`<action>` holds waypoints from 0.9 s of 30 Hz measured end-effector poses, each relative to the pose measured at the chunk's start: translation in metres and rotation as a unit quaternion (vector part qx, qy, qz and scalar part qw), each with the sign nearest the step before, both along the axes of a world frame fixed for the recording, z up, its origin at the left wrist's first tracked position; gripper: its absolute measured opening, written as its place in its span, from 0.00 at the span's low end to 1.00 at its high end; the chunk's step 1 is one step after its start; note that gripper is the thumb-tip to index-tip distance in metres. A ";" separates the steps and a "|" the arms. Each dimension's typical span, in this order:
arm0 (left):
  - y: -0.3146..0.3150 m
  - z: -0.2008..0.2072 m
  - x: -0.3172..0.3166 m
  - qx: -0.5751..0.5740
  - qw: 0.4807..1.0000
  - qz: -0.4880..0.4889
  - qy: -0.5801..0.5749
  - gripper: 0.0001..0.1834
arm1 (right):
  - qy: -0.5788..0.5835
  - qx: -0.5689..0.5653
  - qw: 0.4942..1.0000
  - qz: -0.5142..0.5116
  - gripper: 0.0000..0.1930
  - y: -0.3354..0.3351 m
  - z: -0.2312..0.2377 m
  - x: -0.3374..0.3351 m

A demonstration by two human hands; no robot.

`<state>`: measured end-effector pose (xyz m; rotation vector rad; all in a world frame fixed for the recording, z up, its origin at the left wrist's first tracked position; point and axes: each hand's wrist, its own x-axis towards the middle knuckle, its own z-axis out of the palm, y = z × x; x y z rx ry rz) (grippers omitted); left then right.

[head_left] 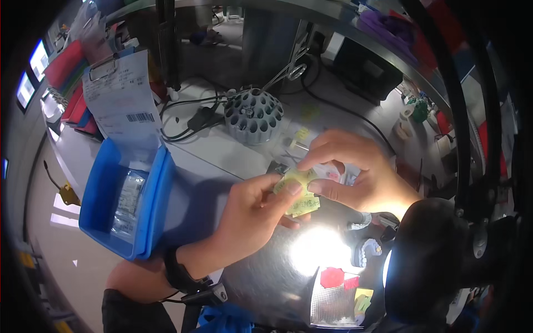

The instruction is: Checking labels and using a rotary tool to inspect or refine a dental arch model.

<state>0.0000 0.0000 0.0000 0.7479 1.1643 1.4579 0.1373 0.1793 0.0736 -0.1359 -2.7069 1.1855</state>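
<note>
My left hand [252, 213] pinches a small stack of yellow sticky notes [297, 191] between thumb and fingers. My right hand [352, 172] meets it from the right, thumb and forefinger gripping the top yellow note. Both hands hover over a white worktop [222, 150]. Under the notes shows a bit of a small clear bag with pink print [333, 175]. A black band sits on my left wrist [180, 275].
A blue bin [105, 194] with a clear packet and a printed paper sheet [125, 102] stands at left. Behind the hands is a round grey holder with several holes [254, 115], cables and a black box [363, 69]. Dental models [369, 250] and a bright lamp glare [316, 250] lie at lower right.
</note>
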 end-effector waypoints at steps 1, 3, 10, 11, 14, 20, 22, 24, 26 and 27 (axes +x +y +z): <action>0.000 -0.001 -0.001 0.012 1.000 0.002 0.002 0.24 | 0.055 0.067 0.996 0.020 0.15 -0.001 -0.004 -0.001; 0.001 -0.001 0.000 0.025 1.000 0.004 0.005 0.23 | 0.109 0.135 0.984 0.041 0.15 -0.002 -0.011 -0.001; 0.003 -0.002 0.004 0.047 0.999 -0.013 -0.016 0.26 | 0.145 0.218 0.965 0.015 0.17 -0.007 -0.015 -0.001; 0.003 -0.002 0.004 0.050 0.999 -0.017 -0.013 0.27 | 0.145 0.234 0.961 0.013 0.17 -0.008 -0.015 -0.001; 0.003 -0.003 0.004 0.051 0.998 -0.025 -0.002 0.26 | 0.149 0.234 0.960 0.022 0.16 -0.006 -0.016 0.001; 0.004 -0.003 0.003 0.052 0.998 -0.022 -0.009 0.26 | 0.170 0.186 0.968 0.008 0.12 -0.003 -0.023 0.002; 0.004 0.000 0.005 0.054 0.998 -0.002 -0.044 0.24 | 0.160 0.143 0.977 -0.010 0.11 -0.002 -0.021 0.002; 0.004 -0.001 0.004 0.052 0.998 -0.005 -0.028 0.25 | 0.111 0.044 0.991 -0.056 0.07 0.000 -0.018 0.004; 0.004 -0.002 0.003 0.047 0.999 0.001 -0.001 0.26 | 0.103 -0.101 0.985 -0.091 0.06 0.000 -0.018 0.002; 0.004 -0.001 0.004 0.049 0.999 0.002 -0.003 0.26 | 0.092 -0.243 0.958 -0.125 0.05 0.002 -0.018 0.002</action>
